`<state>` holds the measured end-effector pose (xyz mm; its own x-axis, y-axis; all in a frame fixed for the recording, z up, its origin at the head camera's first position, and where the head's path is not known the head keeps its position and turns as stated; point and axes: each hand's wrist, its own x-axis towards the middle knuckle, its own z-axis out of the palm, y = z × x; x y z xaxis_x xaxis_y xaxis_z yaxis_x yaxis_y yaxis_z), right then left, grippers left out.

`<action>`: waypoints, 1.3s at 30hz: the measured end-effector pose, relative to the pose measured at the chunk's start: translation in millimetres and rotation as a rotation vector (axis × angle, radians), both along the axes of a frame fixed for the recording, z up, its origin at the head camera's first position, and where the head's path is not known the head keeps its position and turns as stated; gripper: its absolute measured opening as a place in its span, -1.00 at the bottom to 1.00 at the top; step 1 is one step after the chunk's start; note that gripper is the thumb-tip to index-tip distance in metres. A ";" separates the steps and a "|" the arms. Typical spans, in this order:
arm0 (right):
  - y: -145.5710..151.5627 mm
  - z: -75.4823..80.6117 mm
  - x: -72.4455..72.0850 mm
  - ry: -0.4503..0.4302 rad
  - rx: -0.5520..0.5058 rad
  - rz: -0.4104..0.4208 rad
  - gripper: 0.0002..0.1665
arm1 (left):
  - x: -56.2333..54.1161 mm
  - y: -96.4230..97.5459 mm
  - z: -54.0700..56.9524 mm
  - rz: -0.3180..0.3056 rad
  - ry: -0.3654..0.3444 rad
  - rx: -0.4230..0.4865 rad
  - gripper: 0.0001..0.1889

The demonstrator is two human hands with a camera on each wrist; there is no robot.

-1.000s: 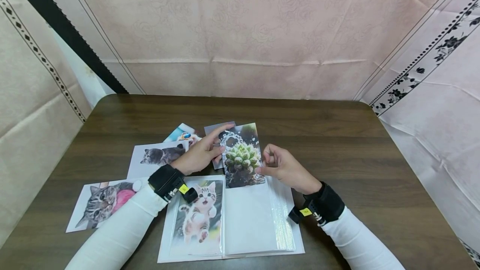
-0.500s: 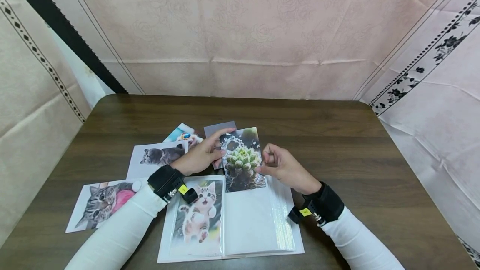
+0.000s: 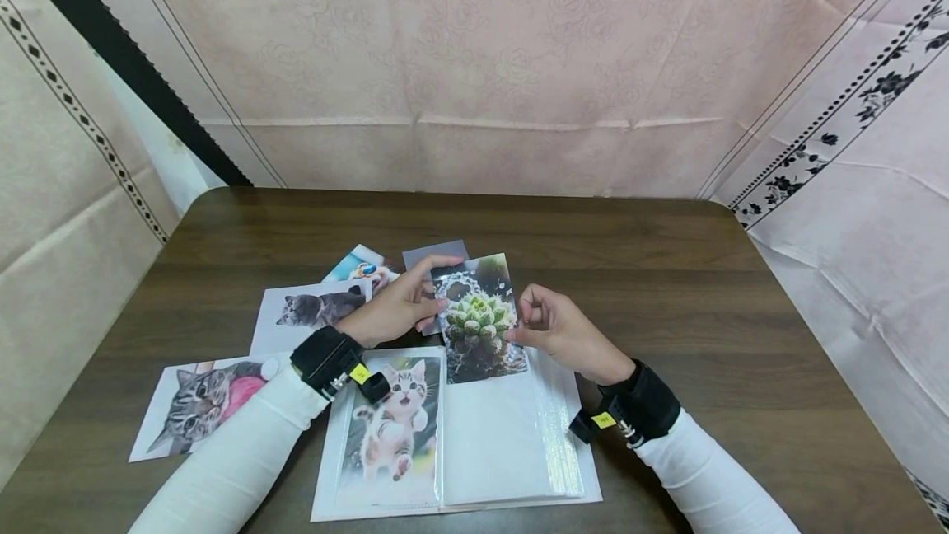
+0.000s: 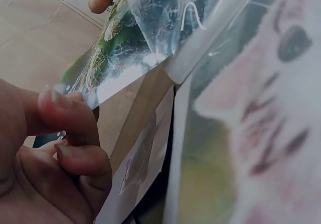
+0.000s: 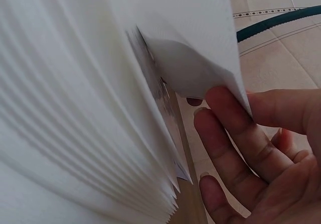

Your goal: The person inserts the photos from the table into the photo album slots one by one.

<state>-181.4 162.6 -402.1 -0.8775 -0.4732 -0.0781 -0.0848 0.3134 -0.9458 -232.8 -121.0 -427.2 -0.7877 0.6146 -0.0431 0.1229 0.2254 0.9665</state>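
Observation:
A photo of a green succulent (image 3: pixel 480 324) stands tilted over the top of the right page of an open photo album (image 3: pixel 493 435). My left hand (image 3: pixel 396 303) holds the photo by its left edge, thumb in front. In the left wrist view the photo's glossy face (image 4: pixel 113 48) runs partly under clear plastic. My right hand (image 3: pixel 567 336) is at the photo's right edge. In the right wrist view its thumb and fingers (image 5: pixel 230 113) pinch the corner of a white sheet, which looks like the album page (image 5: pixel 200 13). The album's left page shows a kitten picture (image 3: pixel 396 423).
Left of the album lie a tabby cat photo (image 3: pixel 203 402) and a grey cat photo (image 3: pixel 311 311). Behind them is a blue-toned picture (image 3: pixel 359 266). A greyish card (image 3: pixel 437 251) lies partly behind the held photo. The brown table (image 3: pixel 726 336) extends to the right.
The succulent photo has slid a little down toward me, over the top of the right album page, with my left hand following. My right hand stays in place.

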 end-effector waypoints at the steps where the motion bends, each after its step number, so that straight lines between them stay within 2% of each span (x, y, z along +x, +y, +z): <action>1: 0.1 0.0 0.0 -0.001 0.000 0.001 -0.69 | -0.1 0.2 0.0 0.003 0.000 -0.003 -0.36; 8: 0.0 0.1 -0.1 -0.001 -0.006 0.023 -0.70 | 0.4 2.2 0.3 0.053 -0.022 -0.001 -0.37; 11: 0.0 -0.1 -0.3 0.002 0.001 0.022 -0.69 | 0.7 2.6 -0.7 0.056 -0.027 0.015 -0.40; 24: 1.7 -0.9 0.2 -0.007 -0.013 0.023 -0.71 | 1.5 7.0 -1.4 0.004 -0.039 0.048 -0.40; 39: 1.3 -2.5 -0.3 -0.005 -0.010 0.012 -0.70 | 3.1 7.4 -3.4 -0.012 -0.016 0.015 -0.42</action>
